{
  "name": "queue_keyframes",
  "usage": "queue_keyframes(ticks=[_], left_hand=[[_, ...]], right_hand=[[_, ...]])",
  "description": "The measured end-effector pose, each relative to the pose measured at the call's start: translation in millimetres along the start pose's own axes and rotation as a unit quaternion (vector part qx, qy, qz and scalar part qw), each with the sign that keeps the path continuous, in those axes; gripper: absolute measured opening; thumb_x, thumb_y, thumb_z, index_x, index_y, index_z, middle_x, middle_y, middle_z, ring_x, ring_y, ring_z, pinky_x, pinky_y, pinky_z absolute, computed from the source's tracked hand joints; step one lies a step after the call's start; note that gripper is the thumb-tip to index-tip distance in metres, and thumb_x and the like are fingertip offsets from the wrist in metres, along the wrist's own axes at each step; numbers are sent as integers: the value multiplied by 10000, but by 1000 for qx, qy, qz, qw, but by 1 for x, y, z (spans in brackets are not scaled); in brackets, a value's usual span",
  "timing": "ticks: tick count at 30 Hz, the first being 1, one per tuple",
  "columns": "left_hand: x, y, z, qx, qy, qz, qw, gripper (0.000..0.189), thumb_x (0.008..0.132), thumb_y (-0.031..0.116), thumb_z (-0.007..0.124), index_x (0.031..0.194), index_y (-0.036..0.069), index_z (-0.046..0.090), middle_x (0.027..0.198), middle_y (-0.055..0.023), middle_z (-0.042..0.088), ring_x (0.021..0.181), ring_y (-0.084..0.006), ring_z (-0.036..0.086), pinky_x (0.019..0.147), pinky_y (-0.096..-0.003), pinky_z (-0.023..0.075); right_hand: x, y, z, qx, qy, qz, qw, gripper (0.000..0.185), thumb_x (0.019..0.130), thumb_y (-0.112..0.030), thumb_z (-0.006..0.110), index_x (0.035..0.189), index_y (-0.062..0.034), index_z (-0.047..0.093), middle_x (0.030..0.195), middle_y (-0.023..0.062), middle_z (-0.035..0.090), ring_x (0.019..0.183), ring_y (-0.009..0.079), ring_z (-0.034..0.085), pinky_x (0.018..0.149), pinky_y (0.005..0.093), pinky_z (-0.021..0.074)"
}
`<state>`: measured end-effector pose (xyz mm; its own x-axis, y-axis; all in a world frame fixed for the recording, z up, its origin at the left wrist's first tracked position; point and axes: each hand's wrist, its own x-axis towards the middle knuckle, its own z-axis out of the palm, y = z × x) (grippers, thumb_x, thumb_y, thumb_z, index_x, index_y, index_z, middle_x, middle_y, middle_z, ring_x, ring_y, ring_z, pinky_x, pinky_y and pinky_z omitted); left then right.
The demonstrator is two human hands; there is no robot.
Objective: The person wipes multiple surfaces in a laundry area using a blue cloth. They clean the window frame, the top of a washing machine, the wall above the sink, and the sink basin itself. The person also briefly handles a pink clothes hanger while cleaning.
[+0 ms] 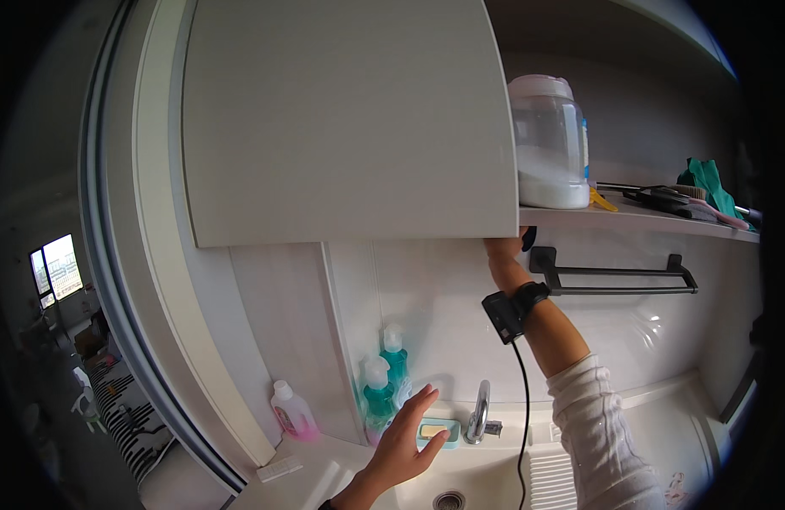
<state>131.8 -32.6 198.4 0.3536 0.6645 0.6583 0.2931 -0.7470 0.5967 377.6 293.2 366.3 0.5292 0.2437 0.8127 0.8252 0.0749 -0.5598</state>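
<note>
My left hand (405, 440) hovers over the washbasin (424, 491), its fingers and thumb apart and nothing in it. Just beyond it, a bar of yellow soap (433, 431) lies in a light-blue soap dish (453, 440) beside the chrome faucet (478, 414). My right arm reaches up to the underside of the wall cabinet. The cabinet's pale front panel (348, 121) hides most of my right hand (504, 248), fingers included. A small black thing (528, 238) shows beside that hand; whether I hold it cannot be told.
A large clear jar of white powder (552, 153) stands on the open shelf (622, 213), with brushes and a green cloth (711, 182) to its right. Below hangs a black towel rack (622, 280). Teal pump bottles (380, 395) and a pink-liquid bottle (294, 414) line the counter. A cable (526, 408) hangs from my right wrist.
</note>
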Motion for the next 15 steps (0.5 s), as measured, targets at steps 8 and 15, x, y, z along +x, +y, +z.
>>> queue_keyframes(ticks=[8,15], left_hand=[[-41,-43,-44,-54,80,-42,994,577,847,3,630,1384,49,423,1360,-162,491,1206,-287,523,897,-368,478],[-44,-68,-39,-149,141,-76,976,546,823,-49,593,1344,57,465,1344,-128,517,1175,-263,555,871,-356,478]], right_hand=[[-72,-120,20,63,22,-42,997,449,833,-281,647,1210,-61,541,1156,130,597,1100,324,549,901,424,434],[-94,-152,34,-19,-15,-191,981,339,779,-88,639,1111,-35,601,1046,135,630,958,324,597,802,418,461]])
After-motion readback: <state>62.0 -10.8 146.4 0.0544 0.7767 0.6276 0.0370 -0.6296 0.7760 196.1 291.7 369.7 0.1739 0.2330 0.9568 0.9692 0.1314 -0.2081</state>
